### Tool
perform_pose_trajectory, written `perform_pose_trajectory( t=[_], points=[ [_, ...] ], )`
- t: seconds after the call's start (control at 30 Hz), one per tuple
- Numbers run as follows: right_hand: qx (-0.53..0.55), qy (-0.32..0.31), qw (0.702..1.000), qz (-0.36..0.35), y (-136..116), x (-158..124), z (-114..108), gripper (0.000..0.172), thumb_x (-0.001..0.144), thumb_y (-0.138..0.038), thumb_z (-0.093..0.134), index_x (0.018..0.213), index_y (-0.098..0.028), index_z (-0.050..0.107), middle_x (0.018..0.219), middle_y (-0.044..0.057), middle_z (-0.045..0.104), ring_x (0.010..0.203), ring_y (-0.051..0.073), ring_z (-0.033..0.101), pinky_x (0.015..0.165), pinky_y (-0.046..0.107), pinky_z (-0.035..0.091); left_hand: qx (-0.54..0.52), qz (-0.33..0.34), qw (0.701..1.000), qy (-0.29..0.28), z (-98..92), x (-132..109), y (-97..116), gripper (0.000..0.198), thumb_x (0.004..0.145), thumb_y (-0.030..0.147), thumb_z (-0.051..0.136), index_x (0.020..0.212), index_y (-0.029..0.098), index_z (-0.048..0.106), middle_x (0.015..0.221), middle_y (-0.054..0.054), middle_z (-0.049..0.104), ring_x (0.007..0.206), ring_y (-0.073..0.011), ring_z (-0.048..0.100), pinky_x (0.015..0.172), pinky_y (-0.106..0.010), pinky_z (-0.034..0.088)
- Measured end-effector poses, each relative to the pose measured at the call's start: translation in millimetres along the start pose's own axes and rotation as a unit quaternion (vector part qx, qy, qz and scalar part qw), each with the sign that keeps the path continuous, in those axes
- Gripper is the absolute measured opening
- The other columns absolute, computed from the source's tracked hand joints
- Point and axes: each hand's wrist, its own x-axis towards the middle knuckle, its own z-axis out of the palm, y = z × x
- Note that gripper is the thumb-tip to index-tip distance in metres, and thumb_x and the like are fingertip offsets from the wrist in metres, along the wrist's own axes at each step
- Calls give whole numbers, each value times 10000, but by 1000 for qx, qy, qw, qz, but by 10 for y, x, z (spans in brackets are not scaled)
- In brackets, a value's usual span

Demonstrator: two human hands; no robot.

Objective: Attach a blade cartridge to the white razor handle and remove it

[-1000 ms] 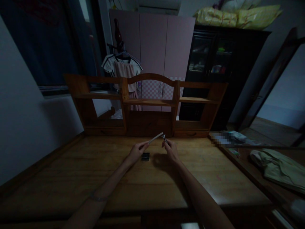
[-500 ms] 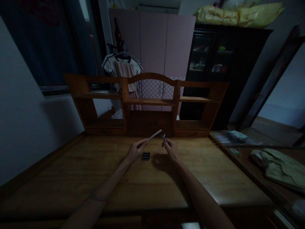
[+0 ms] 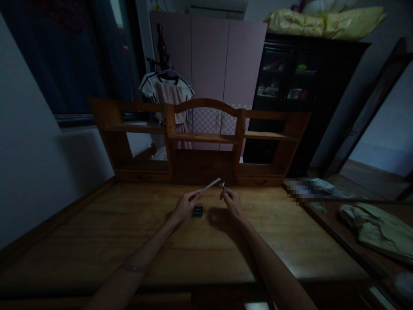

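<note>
My left hand [image 3: 186, 204] is closed on the near end of a thin, pale stick-like tool [image 3: 211, 184], which slants up to the right. The razor [image 3: 223, 186], a small metallic one with its head pointing up, is held by its handle in my right hand [image 3: 232, 201]. The tip of the pale tool is close to the razor head; whether they touch I cannot tell. Below and between the hands, a small dark case with several dark bars [image 3: 198, 211] lies on the wooden desk [image 3: 213, 254].
A wooden shelf unit [image 3: 204, 137] stands along the desk's back edge. To the right are a light cloth bag [image 3: 377, 228] and plastic-wrapped items [image 3: 322, 186]. Farther back are a pink wardrobe [image 3: 209, 60] and a dark cabinet [image 3: 329, 82].
My left hand has shifted slightly to the right, and the pale tool's tip is now nearer the razor head. My right hand has barely moved.
</note>
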Motion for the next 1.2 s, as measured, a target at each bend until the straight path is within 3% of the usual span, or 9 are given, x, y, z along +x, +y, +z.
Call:
perform_pose_trajectory(
  t=[0.1, 0.23, 0.4, 0.5, 0.63, 0.73, 0.83, 1.0, 1.2],
  points=[
    [6, 5, 1000, 1, -4, 1, -1, 244, 777, -294, 404, 653, -160, 567, 577, -17, 414, 558, 130, 400, 511, 224, 265, -9, -13, 1000, 18, -11, 6, -39, 437, 810, 444, 531, 1087, 124, 640, 990, -82, 685, 890, -222, 623, 791, -318, 482],
    [5, 0, 1000, -2, 4, 1, 0, 239, 779, -286, 406, 657, -159, 569, 589, -14, 423, 573, 132, 414, 518, 223, 271, -24, 4, 999, -34, -2, -4, -15, 433, 814, 441, 527, 1091, 128, 639, 1016, -77, 677, 905, -223, 616, 812, -326, 470],
    [3, 2, 1000, -1, 8, 8, -4, 240, 782, -290, 408, 647, -162, 560, 575, -18, 413, 564, 132, 416, 518, 223, 273, -19, -24, 999, 28, -48, 13, 27, 472, 805, 468, 519, 1120, 134, 626, 961, -75, 685, 870, -217, 610, 790, -322, 467],
    [0, -3, 1000, -7, -1, 3, -9, 238, 785, -286, 408, 652, -162, 563, 575, -19, 413, 562, 132, 417, 519, 224, 272, -38, -42, 998, -14, -63, 15, 47, 505, 810, 470, 513, 1181, 135, 584, 851, -52, 684, 749, -178, 602, 701, -281, 468],
    [-3, 0, 1000, -6, 6, -5, -7, 236, 788, -277, 407, 649, -164, 562, 584, -16, 425, 575, 134, 422, 522, 224, 272, -25, -8, 999, -34, -29, 15, 12, 435, 820, 453, 504, 1090, 144, 647, 944, -60, 673, 881, -202, 583, 789, -300, 438],
    [1, 2, 1000, -3, 26, -2, 0, 239, 791, -281, 407, 652, -163, 562, 581, -17, 424, 566, 131, 415, 517, 222, 266, -12, -16, 1000, 2, -28, 21, -48, 459, 820, 457, 502, 1115, 129, 628, 850, -43, 672, 723, -163, 574, 665, -260, 440],
    [-2, 4, 1000, -4, 42, 3, 7, 237, 788, -281, 410, 655, -162, 567, 588, -16, 439, 567, 130, 418, 519, 222, 267, -13, -16, 999, -34, -39, 23, -67, 475, 814, 467, 504, 1124, 128, 623, 773, -29, 662, 647, -145, 557, 594, -234, 427],
    [-8, 4, 1000, -9, 45, 10, 5, 242, 788, -276, 405, 645, -163, 565, 584, -16, 442, 562, 131, 423, 519, 225, 269, -17, -14, 1000, -2, -40, 9, 0, 454, 801, 470, 518, 1067, 129, 656, 890, -69, 681, 781, -194, 597, 681, -273, 460],
    [-8, 4, 1000, -13, 61, 13, 3, 230, 789, -265, 412, 648, -161, 562, 587, -17, 444, 575, 131, 437, 528, 222, 277, -34, 6, 999, -33, 1, -8, 36, 408, 810, 433, 532, 1059, 137, 660, 999, -79, 676, 918, -221, 602, 835, -317, 448]
  ],
)
